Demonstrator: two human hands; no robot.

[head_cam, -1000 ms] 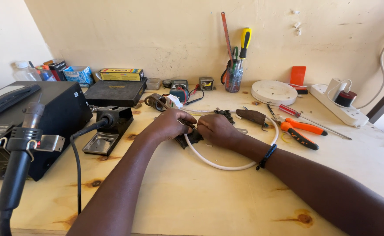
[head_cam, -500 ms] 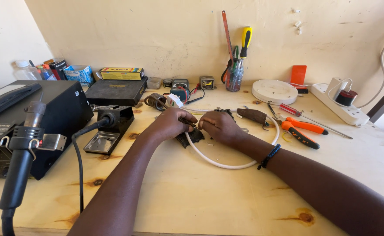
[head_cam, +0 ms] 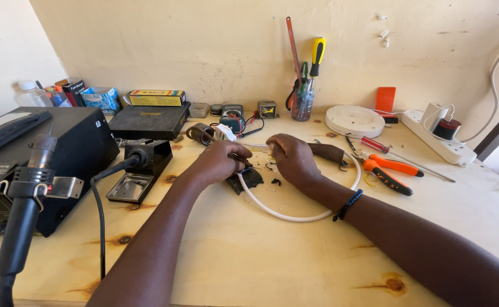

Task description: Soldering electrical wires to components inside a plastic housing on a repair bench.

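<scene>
Pale pine planking formed the wooden workbench [head_cam: 249, 261], and near its centre lay a small black plastic part [head_cam: 248, 179] with a white round cable [head_cam: 295, 215] looping out from it toward five o'clock and curving back up at three o'clock. Black scraps lay scattered beside the part, and the cable end looked still unfinished, so the job seemed roughly midway; that is only a judgement. The left hand [head_cam: 216, 164] was curled closed, pinching something thin and dark at its fingertips just above the black part; what exactly it gripped could not be made out. The right hand [head_cam: 292, 160] was cupped with fingers bent down near the cable's upper run, and whether it clasped anything could not be told. At three o'clock rested orange-handled pliers [head_cam: 387, 174]; at nine o'clock stood a black soldering-iron stand [head_cam: 141, 170].
</scene>
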